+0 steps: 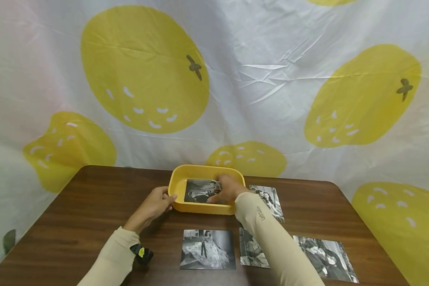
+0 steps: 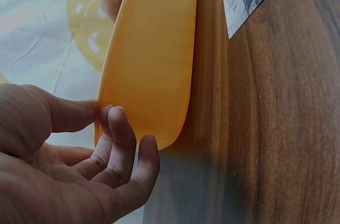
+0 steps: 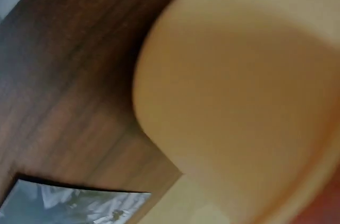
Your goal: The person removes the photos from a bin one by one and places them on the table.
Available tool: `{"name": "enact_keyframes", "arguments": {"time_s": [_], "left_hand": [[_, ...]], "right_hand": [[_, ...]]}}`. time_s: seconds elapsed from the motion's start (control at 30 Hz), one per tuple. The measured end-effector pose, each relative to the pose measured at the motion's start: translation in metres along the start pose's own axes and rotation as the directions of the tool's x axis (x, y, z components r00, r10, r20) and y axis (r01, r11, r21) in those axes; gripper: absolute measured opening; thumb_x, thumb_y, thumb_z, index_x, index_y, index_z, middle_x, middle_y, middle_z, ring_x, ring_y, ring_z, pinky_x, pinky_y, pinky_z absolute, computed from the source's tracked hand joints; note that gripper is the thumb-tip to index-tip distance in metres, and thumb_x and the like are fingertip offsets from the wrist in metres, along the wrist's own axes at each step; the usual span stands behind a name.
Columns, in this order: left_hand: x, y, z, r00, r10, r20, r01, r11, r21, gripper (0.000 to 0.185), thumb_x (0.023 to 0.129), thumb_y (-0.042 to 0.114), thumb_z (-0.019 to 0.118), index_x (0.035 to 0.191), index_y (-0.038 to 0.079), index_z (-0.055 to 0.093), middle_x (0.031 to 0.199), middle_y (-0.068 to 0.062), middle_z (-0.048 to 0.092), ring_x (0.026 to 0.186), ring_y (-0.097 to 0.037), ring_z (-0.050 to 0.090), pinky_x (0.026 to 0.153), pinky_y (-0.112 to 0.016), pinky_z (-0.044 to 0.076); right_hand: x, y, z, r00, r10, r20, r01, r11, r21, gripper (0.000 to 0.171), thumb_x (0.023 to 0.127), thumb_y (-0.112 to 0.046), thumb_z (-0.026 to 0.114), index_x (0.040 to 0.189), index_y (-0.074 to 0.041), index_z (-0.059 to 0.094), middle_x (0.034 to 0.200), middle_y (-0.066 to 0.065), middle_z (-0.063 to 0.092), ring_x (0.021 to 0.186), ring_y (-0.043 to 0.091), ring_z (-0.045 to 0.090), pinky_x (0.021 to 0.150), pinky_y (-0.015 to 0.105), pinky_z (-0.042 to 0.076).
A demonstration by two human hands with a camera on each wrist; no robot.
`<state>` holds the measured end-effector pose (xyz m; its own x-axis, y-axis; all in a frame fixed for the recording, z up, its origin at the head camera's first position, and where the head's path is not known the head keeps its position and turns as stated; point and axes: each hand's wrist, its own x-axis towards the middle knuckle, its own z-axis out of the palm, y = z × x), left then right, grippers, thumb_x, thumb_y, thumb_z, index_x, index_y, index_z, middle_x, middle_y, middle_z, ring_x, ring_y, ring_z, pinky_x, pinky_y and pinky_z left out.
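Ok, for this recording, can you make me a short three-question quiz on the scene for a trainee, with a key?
1. Where does the left hand hold the yellow tray?
A) at its left end
B) at its right end
C) at the middle of its far side

2. True or false: the right hand is at a black-and-white photo inside the tray.

3. In the head view, how many photos show on the wooden table outside the tray?

Key:
1. A
2. True
3. Four, one of them partly hidden by the right sleeve
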<state>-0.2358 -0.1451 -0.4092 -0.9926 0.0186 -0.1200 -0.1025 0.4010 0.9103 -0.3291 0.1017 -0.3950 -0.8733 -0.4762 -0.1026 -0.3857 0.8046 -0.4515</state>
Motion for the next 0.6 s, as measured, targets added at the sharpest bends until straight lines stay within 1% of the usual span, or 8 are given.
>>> {"name": "enact_keyframes", "arguments": {"time_s": [0.07, 0.13, 0.23, 0.3, 0.43, 0.53, 0.6], "left_hand": [[-0.001, 0.000, 0.000, 1.000, -0.007, -0.002, 0.007, 1.000, 0.001, 0.040, 0.105, 0.010, 0.055, 0.138, -0.012, 0.048, 0.078, -0.009, 0.058, 0.067, -0.018, 0.056, 0.059, -0.028, 0.045], [0.000, 0.000, -0.001, 1.000, -0.007, 0.000, 0.007, 1.000, 0.000, 0.040, 0.105, 0.010, 0.055, 0.138, -0.012, 0.048, 0.078, -0.009, 0.058, 0.068, -0.018, 0.056, 0.059, -0.028, 0.045], [0.000, 0.001, -0.001, 1.000, -0.001, 0.002, 0.001, 1.000, -0.002, 0.040, 0.105, 0.010, 0.055, 0.137, -0.012, 0.048, 0.079, -0.010, 0.058, 0.068, -0.018, 0.056, 0.060, -0.028, 0.045], [0.000, 0.000, -0.001, 1.000, 0.005, 0.003, -0.005, 1.000, -0.002, 0.040, 0.105, 0.010, 0.054, 0.137, -0.013, 0.048, 0.080, -0.011, 0.058, 0.069, -0.018, 0.056, 0.060, -0.029, 0.046], [0.001, 0.000, -0.001, 1.000, 0.007, 0.001, -0.007, 1.000, 0.002, 0.040, 0.105, 0.010, 0.055, 0.137, -0.013, 0.048, 0.080, -0.011, 0.058, 0.069, -0.018, 0.056, 0.061, -0.030, 0.047], [0.001, -0.001, -0.001, 1.000, 0.003, 0.002, -0.003, 1.000, -0.001, 0.040, 0.105, 0.009, 0.055, 0.137, -0.013, 0.048, 0.080, -0.011, 0.058, 0.069, -0.018, 0.056, 0.061, -0.030, 0.047], [0.001, -0.001, -0.001, 1.000, 0.002, 0.002, -0.002, 1.000, -0.003, 0.040, 0.105, 0.009, 0.055, 0.137, -0.013, 0.048, 0.080, -0.011, 0.058, 0.069, -0.019, 0.056, 0.061, -0.029, 0.046]], "right_hand": [[0.004, 0.004, 0.006, 1.000, -0.012, -0.004, 0.012, 0.999, -0.034, 0.072, 0.076, -0.032, 0.091, 0.127, 0.006, 0.058, 0.120, 0.018, 0.063, 0.115, 0.034, 0.059, 0.102, 0.045, 0.046], [0.006, 0.007, 0.011, 1.000, -0.022, -0.009, 0.021, 0.998, -0.065, 0.065, 0.076, -0.031, 0.091, 0.120, 0.005, 0.060, 0.114, 0.016, 0.063, 0.110, 0.033, 0.060, 0.099, 0.043, 0.047], [0.007, 0.009, 0.015, 0.999, -0.030, -0.024, 0.027, 0.993, -0.114, 0.057, 0.076, -0.030, 0.092, 0.112, 0.003, 0.062, 0.109, 0.014, 0.061, 0.107, 0.031, 0.059, 0.098, 0.042, 0.047], [0.006, 0.008, 0.015, 0.999, -0.022, -0.024, 0.019, 0.991, -0.131, 0.056, 0.075, -0.029, 0.092, 0.110, 0.002, 0.062, 0.110, 0.014, 0.060, 0.108, 0.032, 0.057, 0.099, 0.043, 0.046], [0.005, 0.004, 0.012, 1.000, 0.015, -0.003, -0.015, 0.989, -0.146, 0.060, 0.077, -0.036, 0.090, 0.117, 0.000, 0.062, 0.119, 0.014, 0.056, 0.113, 0.031, 0.055, 0.101, 0.043, 0.045], [0.007, 0.004, 0.012, 1.000, 0.024, 0.007, -0.023, 0.988, -0.154, 0.061, 0.078, -0.040, 0.089, 0.117, -0.002, 0.062, 0.116, 0.012, 0.057, 0.110, 0.030, 0.055, 0.098, 0.042, 0.046], [0.008, 0.004, 0.014, 1.000, 0.019, -0.005, -0.019, 0.987, -0.161, 0.061, 0.076, -0.038, 0.091, 0.116, -0.002, 0.061, 0.115, 0.013, 0.058, 0.109, 0.031, 0.056, 0.098, 0.043, 0.046]]}}
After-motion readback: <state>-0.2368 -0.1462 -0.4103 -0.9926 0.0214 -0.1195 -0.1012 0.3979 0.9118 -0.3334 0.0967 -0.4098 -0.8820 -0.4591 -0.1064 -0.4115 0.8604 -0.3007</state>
